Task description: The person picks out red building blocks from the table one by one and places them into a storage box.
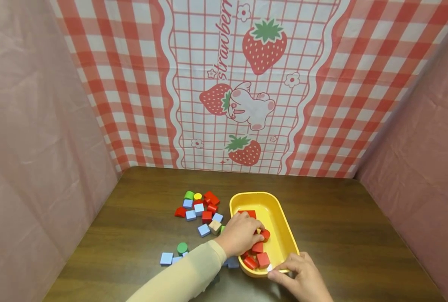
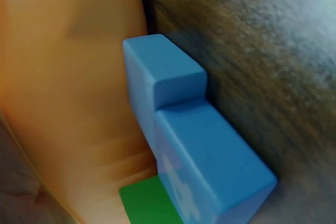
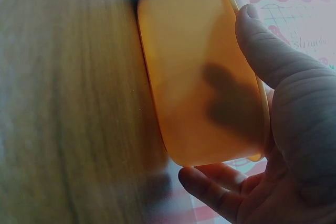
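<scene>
A yellow plastic tray (image 1: 280,235) stands on the table with several red blocks (image 1: 263,260) in it. My left hand (image 1: 240,235) reaches over its left rim, fingers bent down beside a red cylinder block (image 1: 265,235). Whether anything is between thumb and fingers is hidden. At the tray's near right corner, my right hand (image 1: 299,274) grips the rim. In the right wrist view its thumb (image 3: 262,45) lies on the rim and the fingers reach round the tray's end. Blue blocks (image 2: 210,150) and a green block (image 2: 149,200) lie against the tray's outer wall.
Loose blue, red, green and yellow blocks (image 1: 199,209) lie left of the tray, with a plain wooden cube (image 1: 214,227). Nearer, a green cylinder (image 1: 182,248) and a blue block (image 1: 166,259) lie by the left sleeve (image 1: 186,272). A strawberry-print cloth (image 1: 227,84) hangs behind the table.
</scene>
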Available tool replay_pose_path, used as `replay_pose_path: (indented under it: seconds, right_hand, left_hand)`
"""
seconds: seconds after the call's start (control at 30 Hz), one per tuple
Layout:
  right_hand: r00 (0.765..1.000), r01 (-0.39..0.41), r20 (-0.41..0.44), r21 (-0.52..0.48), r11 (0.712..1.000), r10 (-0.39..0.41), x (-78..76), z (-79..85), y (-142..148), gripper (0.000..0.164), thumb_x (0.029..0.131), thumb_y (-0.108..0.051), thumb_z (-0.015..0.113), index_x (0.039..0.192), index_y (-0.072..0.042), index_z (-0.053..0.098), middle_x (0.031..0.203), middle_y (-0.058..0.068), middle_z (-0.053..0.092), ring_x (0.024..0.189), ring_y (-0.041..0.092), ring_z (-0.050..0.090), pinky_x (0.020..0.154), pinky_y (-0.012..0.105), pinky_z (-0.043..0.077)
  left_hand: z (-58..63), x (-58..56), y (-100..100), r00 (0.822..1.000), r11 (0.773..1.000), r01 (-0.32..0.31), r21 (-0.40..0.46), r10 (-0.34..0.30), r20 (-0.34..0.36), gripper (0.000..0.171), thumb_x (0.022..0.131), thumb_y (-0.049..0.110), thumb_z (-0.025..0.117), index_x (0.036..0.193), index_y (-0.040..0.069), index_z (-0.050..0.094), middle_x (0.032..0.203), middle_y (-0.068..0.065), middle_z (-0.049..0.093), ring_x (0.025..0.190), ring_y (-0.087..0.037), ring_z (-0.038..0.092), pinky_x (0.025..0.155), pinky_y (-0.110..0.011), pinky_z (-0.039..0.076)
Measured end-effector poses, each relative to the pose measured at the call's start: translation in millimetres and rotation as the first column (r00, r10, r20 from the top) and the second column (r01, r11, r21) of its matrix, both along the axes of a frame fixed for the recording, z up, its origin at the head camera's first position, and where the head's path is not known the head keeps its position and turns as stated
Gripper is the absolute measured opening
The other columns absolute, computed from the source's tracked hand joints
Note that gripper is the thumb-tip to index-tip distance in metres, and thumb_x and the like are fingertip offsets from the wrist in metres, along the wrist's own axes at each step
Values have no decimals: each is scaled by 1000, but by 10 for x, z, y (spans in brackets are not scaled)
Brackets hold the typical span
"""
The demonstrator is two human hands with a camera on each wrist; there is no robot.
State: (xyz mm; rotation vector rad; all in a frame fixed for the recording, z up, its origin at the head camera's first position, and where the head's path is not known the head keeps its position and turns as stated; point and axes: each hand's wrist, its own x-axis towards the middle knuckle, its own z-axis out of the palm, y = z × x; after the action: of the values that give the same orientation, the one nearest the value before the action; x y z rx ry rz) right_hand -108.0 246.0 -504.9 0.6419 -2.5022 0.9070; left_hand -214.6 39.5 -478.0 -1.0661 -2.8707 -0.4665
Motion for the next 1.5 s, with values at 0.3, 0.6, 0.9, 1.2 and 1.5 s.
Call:
replay_pose_path:
  seconds: [0.3, 0.6, 0.9, 1.2, 1.5]
  right_hand:
    - [1000, -5, -7, -2, 1000, 5, 17, -16, -2, 19, 66, -37, 89, 74, -42, 73, 66, -26, 48, 68, 6, 38, 58, 18, 31]
    - [997, 41, 66, 17, 999, -42, 47, -7, 15, 15, 68, -42, 88, 72, -38, 75, 66, -26, 47, 69, 7, 38, 58, 20, 31]
    - [994, 59, 86, 29, 998, -61, 35, 27, 34, 16, 68, -42, 88, 72, -42, 73, 66, -26, 48, 70, 6, 38, 59, 20, 31]
    - [995, 50, 87, 28, 998, -52, 38, 36, 10, 14, 69, -42, 87, 72, -40, 74, 66, -26, 48, 69, 7, 38, 59, 21, 31]
    - [995, 54, 84, 31, 998, -56, 29, 41, -4, 15, 68, -43, 87, 72, -41, 73, 67, -27, 49, 69, 7, 38, 58, 21, 32]
  left_hand:
    - [47, 28, -97, 996, 994, -18, 105, 28, -90, 26, 96, 37, 64, 112, 18, 69, 107, 7, 67, 101, -12, 50, 97, -34, 42]
    - [241, -221, -796, 967, 964, -242, 111, 249, -58, 28, 89, 5, 59, 113, 13, 71, 109, 0, 69, 95, -20, 52, 88, -38, 48]
    - [56, -232, -1318, 972, 979, -201, -29, 195, -134, 7, 86, 17, 74, 92, 15, 78, 87, 4, 72, 79, -19, 54, 75, -37, 51]
    - [2, -227, -1308, 967, 979, -165, -116, 138, -213, 19, 79, 24, 83, 80, 16, 67, 69, 6, 60, 72, -19, 49, 63, -34, 49]
    - [18, -240, -1309, 976, 977, -177, -120, 159, -147, 12, 82, 22, 81, 85, 16, 72, 75, 5, 64, 72, -16, 55, 69, -34, 56]
